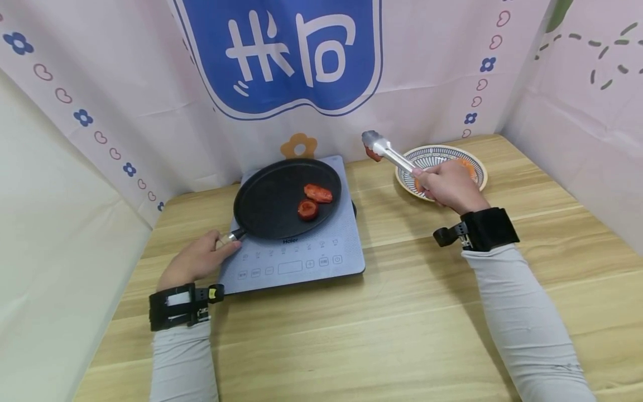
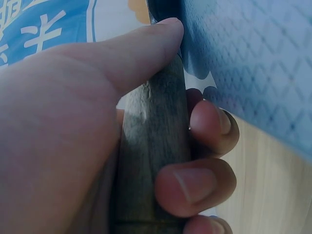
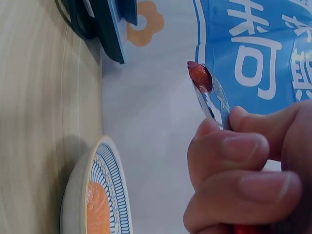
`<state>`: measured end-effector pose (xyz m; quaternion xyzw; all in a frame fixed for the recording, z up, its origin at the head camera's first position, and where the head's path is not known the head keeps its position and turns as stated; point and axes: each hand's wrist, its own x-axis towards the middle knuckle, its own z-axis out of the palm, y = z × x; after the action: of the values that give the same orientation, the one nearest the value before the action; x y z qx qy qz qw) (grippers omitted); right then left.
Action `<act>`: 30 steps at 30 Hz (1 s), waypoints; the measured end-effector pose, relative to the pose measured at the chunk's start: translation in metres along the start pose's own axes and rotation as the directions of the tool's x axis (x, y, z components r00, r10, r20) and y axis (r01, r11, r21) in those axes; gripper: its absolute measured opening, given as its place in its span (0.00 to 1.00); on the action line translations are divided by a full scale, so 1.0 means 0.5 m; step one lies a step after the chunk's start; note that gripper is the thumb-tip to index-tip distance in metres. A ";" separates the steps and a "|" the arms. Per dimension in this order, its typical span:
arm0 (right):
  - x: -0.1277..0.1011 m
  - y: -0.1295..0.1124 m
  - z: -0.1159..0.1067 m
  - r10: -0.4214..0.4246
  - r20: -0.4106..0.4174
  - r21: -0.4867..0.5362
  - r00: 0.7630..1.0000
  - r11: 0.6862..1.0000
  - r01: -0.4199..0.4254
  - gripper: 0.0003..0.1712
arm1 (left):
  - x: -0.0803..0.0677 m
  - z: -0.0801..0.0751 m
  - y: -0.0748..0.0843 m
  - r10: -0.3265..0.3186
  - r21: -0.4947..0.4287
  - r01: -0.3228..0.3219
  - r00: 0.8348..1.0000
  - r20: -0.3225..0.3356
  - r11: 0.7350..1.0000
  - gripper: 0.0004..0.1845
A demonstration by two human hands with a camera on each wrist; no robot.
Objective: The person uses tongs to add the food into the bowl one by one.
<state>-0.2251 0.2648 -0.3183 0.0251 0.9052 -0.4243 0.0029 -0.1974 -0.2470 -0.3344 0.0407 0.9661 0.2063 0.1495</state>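
Standing on a table [image 1: 382, 346], a cooker [image 1: 346, 240] bears a black pan [image 1: 268, 195]; a plate [image 1: 432, 149] sits at right. The left hand [image 1: 198, 259] grips the pan's handle [image 2: 153, 141], the right hand [image 1: 450, 184] tongs [image 1: 397, 159] pinching a red food piece [image 1: 373, 154] aloft; two lie panside up front-right within it.

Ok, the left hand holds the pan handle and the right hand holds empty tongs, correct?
The tongs in the right hand aren't empty: they grip a reddish food piece, as the right wrist view shows. The left hand holds the pan handle.
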 end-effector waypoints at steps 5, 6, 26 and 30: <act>-0.004 -0.013 0.006 0.002 0.011 -0.005 1.000 1.000 -0.002 0.30 | 0.000 0.000 0.000 0.000 0.005 0.000 1.000 -0.004 1.000 0.28; -0.004 -0.015 0.007 0.000 0.017 -0.012 1.000 1.000 0.000 0.31 | 0.000 0.000 0.000 -0.002 0.005 0.002 1.000 -0.003 1.000 0.28; -0.033 -0.064 0.031 -0.081 0.035 -0.119 0.996 0.989 0.085 0.33 | -0.002 0.000 0.000 0.004 -0.001 -0.004 1.000 -0.008 1.000 0.27; -0.040 -0.073 0.035 -0.104 0.042 -0.125 0.994 0.986 0.108 0.32 | -0.002 -0.001 0.002 0.004 -0.004 -0.004 1.000 -0.006 1.000 0.27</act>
<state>-0.2071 0.2270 -0.3010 -0.0308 0.9302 -0.3657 -0.0023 -0.1968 -0.2465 -0.3335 0.0419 0.9661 0.2086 0.1461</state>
